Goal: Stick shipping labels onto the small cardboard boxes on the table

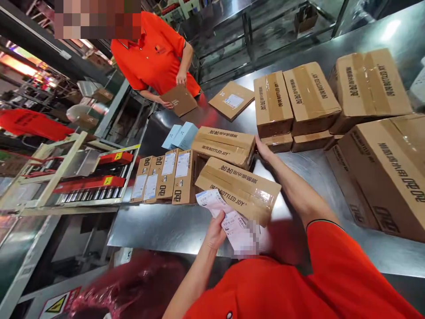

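My left hand [215, 230] is closed on a strip of printed paper labels [232, 223], which hangs down toward my shirt. The upper end of the strip overlaps the front of a long brown box [239, 184]. Behind that box lies a similar brown box [224, 144]. My right hand [263, 149] rests at the right end of this rear box; its thumb side shows, while the other fingers are hidden, so its grip cannot be made out. To the left, several brown boxes with white labels [174, 170] stand in a row beside two light-blue boxes [182, 135].
Stacked brown cartons [312, 95] line the right of the metal table [149, 226]. Across it, a person in orange [156, 57] holds a flat brown box [179, 101] near another flat box [232, 99]. A roller conveyor [96, 181] is at left, red plastic [133, 283] below.
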Action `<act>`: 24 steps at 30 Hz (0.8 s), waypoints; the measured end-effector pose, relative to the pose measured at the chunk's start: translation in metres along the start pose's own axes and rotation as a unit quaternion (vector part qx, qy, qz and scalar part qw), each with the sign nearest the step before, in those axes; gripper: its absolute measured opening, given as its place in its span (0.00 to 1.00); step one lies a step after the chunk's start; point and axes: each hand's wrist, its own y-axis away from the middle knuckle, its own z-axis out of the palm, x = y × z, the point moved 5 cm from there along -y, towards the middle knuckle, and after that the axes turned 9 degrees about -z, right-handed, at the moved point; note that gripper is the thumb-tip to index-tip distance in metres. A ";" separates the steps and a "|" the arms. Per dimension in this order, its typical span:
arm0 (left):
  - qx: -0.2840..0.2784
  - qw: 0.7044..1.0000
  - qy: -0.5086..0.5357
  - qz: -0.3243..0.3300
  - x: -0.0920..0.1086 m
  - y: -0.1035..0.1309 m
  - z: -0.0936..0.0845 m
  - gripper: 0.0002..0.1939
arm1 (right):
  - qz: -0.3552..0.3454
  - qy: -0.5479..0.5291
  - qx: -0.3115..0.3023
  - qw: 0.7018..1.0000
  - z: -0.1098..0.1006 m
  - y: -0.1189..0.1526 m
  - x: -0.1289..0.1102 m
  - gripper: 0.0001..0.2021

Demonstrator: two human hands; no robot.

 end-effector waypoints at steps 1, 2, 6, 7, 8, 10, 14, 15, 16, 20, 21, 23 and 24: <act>0.008 1.000 0.004 0.004 0.007 -0.002 -0.001 0.17 | 0.019 0.005 0.009 1.000 -0.001 0.007 0.005 0.37; 0.019 1.000 0.008 0.011 0.013 -0.003 -0.005 0.15 | 0.036 0.005 0.014 0.999 -0.002 0.017 0.009 0.37; 0.081 0.995 0.038 0.047 0.036 0.002 -0.037 0.08 | 0.041 -0.042 -0.041 0.997 0.001 0.079 0.018 0.35; 0.093 0.993 0.048 0.048 0.040 0.005 -0.047 0.06 | 0.033 -0.059 -0.065 0.996 0.002 0.097 0.021 0.34; 0.101 0.992 0.056 0.047 0.042 0.007 -0.055 0.05 | 0.027 -0.077 -0.087 0.993 0.003 0.114 0.023 0.34; 0.107 0.991 0.063 0.040 0.045 0.010 -0.066 0.06 | 0.038 -0.102 -0.104 0.989 0.000 0.135 0.028 0.34; 0.081 0.994 0.045 0.060 0.059 0.003 -0.062 0.10 | 0.084 -0.064 0.016 0.994 -0.015 0.114 0.028 0.32; 0.074 0.994 0.043 0.073 0.065 -0.001 -0.056 0.11 | 0.068 -0.045 0.046 0.996 -0.018 0.099 0.022 0.30; 0.070 0.993 0.043 0.085 0.072 -0.007 -0.048 0.13 | 0.040 -0.028 0.066 0.997 -0.019 0.083 0.014 0.27; 0.061 0.993 0.042 0.096 0.114 -0.042 -0.008 0.19 | -0.046 -0.001 0.072 0.996 -0.019 0.037 -0.011 0.21; 0.052 0.993 0.042 0.095 0.127 -0.052 0.001 0.20 | -0.044 -0.010 0.068 0.997 -0.020 0.033 -0.011 0.23; 0.033 0.994 0.043 0.100 0.151 -0.067 0.015 0.21 | -0.030 -0.054 0.061 0.996 -0.022 0.031 -0.007 0.26; 0.026 0.993 0.046 0.103 0.159 -0.071 0.016 0.21 | -0.026 -0.082 0.063 0.994 -0.024 0.031 -0.004 0.27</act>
